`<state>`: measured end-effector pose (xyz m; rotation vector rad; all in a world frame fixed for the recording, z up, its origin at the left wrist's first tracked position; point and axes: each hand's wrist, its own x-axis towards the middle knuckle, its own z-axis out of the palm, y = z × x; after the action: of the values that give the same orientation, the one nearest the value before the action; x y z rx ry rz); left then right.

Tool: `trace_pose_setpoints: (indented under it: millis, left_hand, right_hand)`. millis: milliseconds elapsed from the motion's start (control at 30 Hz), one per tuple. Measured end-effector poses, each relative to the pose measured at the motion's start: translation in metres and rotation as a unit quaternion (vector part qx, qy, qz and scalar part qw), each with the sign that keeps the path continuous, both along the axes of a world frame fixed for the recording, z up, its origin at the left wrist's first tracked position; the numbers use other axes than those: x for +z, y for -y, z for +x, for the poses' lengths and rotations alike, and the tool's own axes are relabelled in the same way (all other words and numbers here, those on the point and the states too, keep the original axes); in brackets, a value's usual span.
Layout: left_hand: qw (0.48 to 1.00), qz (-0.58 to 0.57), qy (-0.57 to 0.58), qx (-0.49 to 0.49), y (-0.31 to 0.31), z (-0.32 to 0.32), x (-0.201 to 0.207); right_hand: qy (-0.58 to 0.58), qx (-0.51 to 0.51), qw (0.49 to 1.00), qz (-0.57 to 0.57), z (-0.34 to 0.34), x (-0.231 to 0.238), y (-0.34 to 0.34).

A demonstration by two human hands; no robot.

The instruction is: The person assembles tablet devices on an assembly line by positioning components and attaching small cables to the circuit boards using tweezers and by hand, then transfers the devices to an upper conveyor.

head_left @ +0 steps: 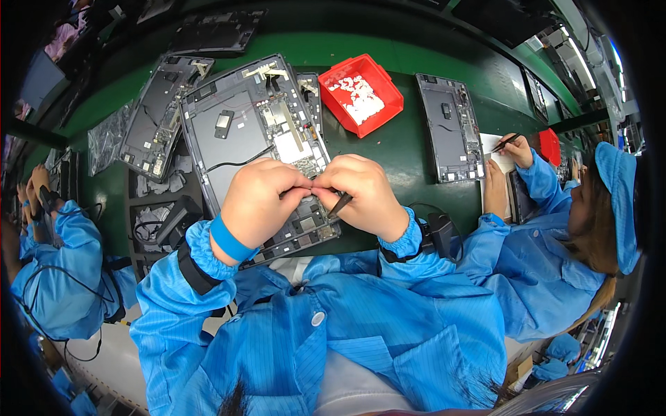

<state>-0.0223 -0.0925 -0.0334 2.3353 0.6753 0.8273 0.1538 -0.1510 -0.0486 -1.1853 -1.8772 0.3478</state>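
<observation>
An opened grey tablet-like device (239,152) lies tilted in front of me, its circuit board (291,144) exposed along the right side. My left hand (257,197) is closed in a pinch over the board's lower part. Against its fingertips press the thumb and finger of my right hand (364,197). Whatever they pinch between them is too small to make out. Black tweezers (340,205) are tucked in my right hand, pointing down toward the device's lower right edge. Under my hands, part of the board is hidden.
Behind my right hand stands a red bin (380,104) with small white pieces (361,97). More opened devices lie at the left (156,111) and right (447,128). A compartmented dark tray (135,208) is at my left. Beside me at right, a person in blue (548,270) holds tweezers.
</observation>
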Motion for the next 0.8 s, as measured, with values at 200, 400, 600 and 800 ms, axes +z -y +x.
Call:
trace_pose_setpoints:
  millis: [200,400,600,800]
  left_hand:
    - [0.991,-0.128,-0.012,0.023,0.002,0.005,0.011]
    - [0.992,-0.124,-0.004,0.034,0.002,0.006,0.005]
    - [0.998,0.056,-0.024,-0.003,0.003,0.006,0.004]
    - [0.994,0.105,-0.037,0.005,0.005,0.003,0.007]
  right_hand:
    - [0.001,0.046,0.998,0.035,0.005,-0.002,-0.01]
    - [-0.015,-0.042,0.999,0.002,0.023,0.003,-0.026]
    - [0.021,-0.323,0.944,0.055,0.08,-0.01,-0.053]
    - [-0.45,-0.046,0.875,-0.172,0.036,0.004,0.006]
